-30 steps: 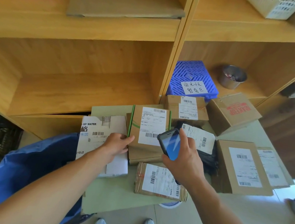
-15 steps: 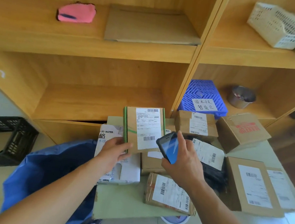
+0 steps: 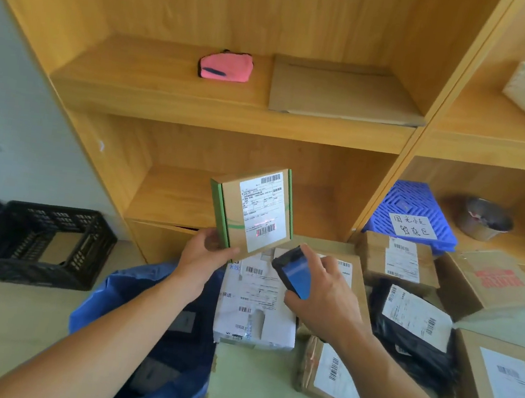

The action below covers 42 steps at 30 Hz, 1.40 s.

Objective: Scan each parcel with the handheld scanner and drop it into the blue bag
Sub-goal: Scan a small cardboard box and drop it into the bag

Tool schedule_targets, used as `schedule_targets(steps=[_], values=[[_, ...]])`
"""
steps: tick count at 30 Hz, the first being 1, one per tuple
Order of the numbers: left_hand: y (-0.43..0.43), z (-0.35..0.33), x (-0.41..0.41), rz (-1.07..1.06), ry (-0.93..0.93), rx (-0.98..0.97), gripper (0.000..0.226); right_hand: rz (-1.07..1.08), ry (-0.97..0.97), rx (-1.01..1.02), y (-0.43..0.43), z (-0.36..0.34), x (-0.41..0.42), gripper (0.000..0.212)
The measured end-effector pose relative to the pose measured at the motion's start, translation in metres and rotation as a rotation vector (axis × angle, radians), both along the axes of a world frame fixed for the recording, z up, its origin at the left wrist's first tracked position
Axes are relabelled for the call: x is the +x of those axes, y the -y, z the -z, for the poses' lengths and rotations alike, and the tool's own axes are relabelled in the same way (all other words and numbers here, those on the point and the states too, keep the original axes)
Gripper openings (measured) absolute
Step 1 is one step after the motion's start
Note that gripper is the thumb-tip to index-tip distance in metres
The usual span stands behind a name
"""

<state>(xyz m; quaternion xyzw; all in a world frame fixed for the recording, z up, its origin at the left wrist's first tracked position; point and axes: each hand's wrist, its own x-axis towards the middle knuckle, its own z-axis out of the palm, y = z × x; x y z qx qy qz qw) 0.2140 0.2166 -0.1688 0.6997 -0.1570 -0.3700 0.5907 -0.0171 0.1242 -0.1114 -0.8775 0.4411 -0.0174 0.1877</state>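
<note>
Head view: blue bag (image 3: 92,310) holds dark parcels (image 3: 150,375); black crate (image 3: 40,244) nearby.

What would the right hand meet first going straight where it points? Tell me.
Probably the green-edged parcel in the left hand; the right hand aims the scanner at its label. Depth unclear.

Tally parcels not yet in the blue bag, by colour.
Brown cardboard boxes: 6, including the green-edged box in the left hand
White box: 1
Black poly bag: 1
Total: 8
Anything cut off at the right edge isn't counted.
</note>
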Motion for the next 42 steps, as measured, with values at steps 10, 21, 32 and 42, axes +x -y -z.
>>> schedule_targets(steps=[10, 21, 32, 42], values=[[-0.029, 0.008, 0.029, -0.046, 0.002, 0.008, 0.047, -0.027, -0.025, 0.035, -0.021, 0.012, 0.035, 0.097], [-0.078, 0.037, 0.059, -0.046, -0.343, -0.072, 0.026, -0.008, 0.131, 0.008, -0.042, 0.024, 0.08, 0.116], [-0.197, 0.111, 0.09, -0.388, -0.546, 0.066, 0.029, -0.155, 0.108, 0.093, -0.089, 0.068, 0.163, 0.11], [-0.258, 0.17, 0.091, -0.58, -0.574, 0.193, 0.037, -0.315, -0.007, 0.185, -0.117, 0.129, 0.235, 0.111]])
